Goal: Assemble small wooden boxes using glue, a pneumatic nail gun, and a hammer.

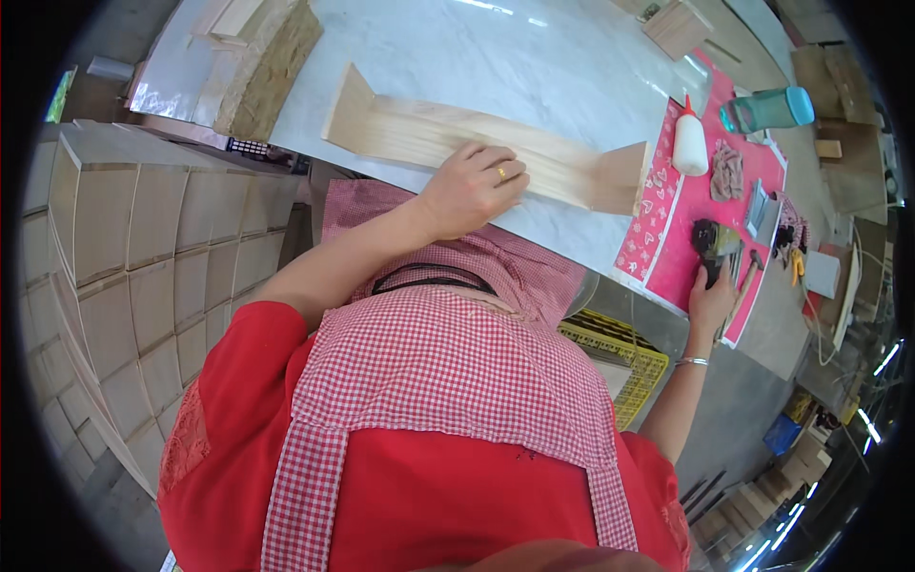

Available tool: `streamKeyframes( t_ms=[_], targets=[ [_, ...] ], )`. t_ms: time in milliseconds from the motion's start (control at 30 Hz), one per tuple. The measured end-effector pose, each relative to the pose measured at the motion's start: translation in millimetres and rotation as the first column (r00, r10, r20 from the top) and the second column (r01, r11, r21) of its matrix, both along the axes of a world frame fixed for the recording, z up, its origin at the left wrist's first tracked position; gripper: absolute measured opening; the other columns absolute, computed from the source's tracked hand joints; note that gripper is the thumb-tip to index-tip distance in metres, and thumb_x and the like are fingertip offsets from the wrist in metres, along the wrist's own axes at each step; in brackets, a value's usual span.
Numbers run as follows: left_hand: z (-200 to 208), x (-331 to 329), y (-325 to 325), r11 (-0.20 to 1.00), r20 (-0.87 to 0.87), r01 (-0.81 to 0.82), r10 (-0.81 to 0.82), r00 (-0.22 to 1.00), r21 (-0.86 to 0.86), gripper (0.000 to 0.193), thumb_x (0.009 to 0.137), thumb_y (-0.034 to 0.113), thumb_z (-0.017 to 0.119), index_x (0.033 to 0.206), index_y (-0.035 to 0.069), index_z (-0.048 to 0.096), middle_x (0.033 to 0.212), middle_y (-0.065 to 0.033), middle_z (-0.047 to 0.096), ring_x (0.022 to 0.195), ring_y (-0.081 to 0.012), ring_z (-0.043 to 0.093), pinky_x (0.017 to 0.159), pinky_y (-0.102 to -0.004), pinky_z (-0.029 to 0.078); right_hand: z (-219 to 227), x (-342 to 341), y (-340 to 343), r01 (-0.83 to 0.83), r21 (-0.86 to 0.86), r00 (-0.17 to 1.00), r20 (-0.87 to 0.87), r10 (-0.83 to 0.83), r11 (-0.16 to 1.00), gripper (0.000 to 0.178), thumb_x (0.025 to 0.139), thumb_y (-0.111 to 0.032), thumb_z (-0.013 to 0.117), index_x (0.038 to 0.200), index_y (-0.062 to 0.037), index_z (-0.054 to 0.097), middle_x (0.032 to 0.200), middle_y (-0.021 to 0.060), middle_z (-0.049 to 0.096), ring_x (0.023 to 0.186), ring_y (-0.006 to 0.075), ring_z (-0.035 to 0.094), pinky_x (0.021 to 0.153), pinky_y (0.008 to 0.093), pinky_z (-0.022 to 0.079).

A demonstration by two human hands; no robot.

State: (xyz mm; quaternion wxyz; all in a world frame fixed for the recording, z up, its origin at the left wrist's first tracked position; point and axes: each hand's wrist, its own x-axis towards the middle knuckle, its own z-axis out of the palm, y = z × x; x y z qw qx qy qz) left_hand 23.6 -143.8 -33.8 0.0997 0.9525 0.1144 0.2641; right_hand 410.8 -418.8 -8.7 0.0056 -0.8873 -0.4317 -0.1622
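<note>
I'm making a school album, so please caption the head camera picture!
Left hand on a U-shaped wooden piece, right hand at a dark tool on pink cloth.

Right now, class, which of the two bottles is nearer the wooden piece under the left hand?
The white bottle with the red tip; the see-through teal bottle is farther right, away from the wooden piece.

Frame [410,133] on table [534,57], squeeze bottle [690,145] right
</note>
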Motion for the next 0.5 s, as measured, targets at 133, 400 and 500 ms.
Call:
streamKeyframes(
  t_ms=[133, 400, 500],
  targets=[
    [14.7, 4.3, 4.3, 0.996, -0.053, -0.076, 0.074, 0.996, -0.05, 0.048, 0.084, 0.035, 0.067, 0.125, 0.012, 0.06, 0.131, -0.0101, 0.057, 0.124, -0.0304, 0.051, 0.101, -0.0487, 0.04, 21.8, -20.9, 79.9, 0.019, 0.302, 0.965, -0.257, 0.062, 0.953, 0.062, 0.085, -0.034, 0.073, 0.132, 0.002, 0.055, 0.13, 0.0297, 0.056, 0.119, 0.0423, 0.055, 0.096, 0.0478, 0.046],
    [-15.1, 3.4, 5.9, 0.989, -0.261, -0.116, 0.088, 0.961, -0.093, 0.07, 0.086, 0.056, 0.06, 0.143, 0.018, 0.047, 0.151, -0.015, 0.039, 0.143, -0.0333, 0.03, 0.114, -0.0624, 0.02, -23.6, -11.4, 184.5, 0.285, 0.276, 0.905, -0.392, -0.163, 0.918, 0.076, 0.078, -0.049, 0.078, 0.12, 0.0105, 0.056, 0.109, 0.0287, 0.066, 0.097, 0.0385, 0.066, 0.08, 0.0441, 0.054],
    [-14.4, -5.1, -0.8, 0.99, -0.219, -0.116, 0.096, 0.971, -0.081, 0.07, 0.087, 0.056, 0.059, 0.144, 0.018, 0.046, 0.152, -0.0149, 0.038, 0.143, -0.0332, 0.03, 0.115, -0.062, 0.019, -32.2, 8.4, 171.1, 0.119, 0.668, 0.848, -0.453, 0.275, 0.734, 0.063, 0.085, -0.041, 0.074, 0.118, 0.0093, 0.056, 0.104, 0.0234, 0.068, 0.092, 0.0308, 0.067, 0.073, 0.0378, 0.056]
  ],
)
